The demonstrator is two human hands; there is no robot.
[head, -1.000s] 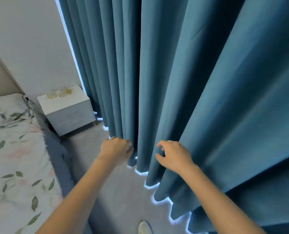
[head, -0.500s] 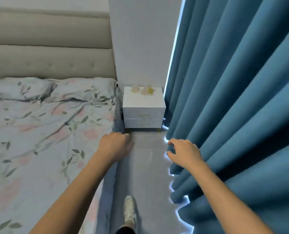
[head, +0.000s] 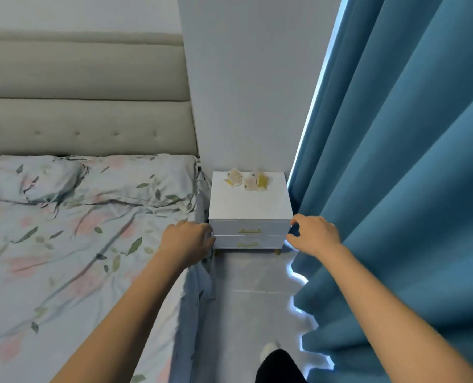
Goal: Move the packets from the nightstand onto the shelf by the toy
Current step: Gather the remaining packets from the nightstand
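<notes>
A white two-drawer nightstand (head: 250, 205) stands against the wall between the bed and the curtain. Small beige and yellow packets (head: 247, 179) lie in a loose cluster at the back of its top. My left hand (head: 187, 240) hovers in the air short of the nightstand's left front corner, fingers loosely curled, holding nothing. My right hand (head: 314, 234) hovers short of the right front corner, fingers and thumb loosely curled, also holding nothing. Neither the shelf nor the toy is in view.
A bed with a floral sheet (head: 72, 239) and a padded headboard (head: 83, 95) fills the left. A long blue curtain (head: 401, 189) hangs on the right. A narrow strip of grey floor (head: 253, 299) runs between them; my foot (head: 268, 351) is on it.
The view swung from the curtain to face the nightstand, and I have come closer to it. Both hands stay raised in front of me, holding nothing.
</notes>
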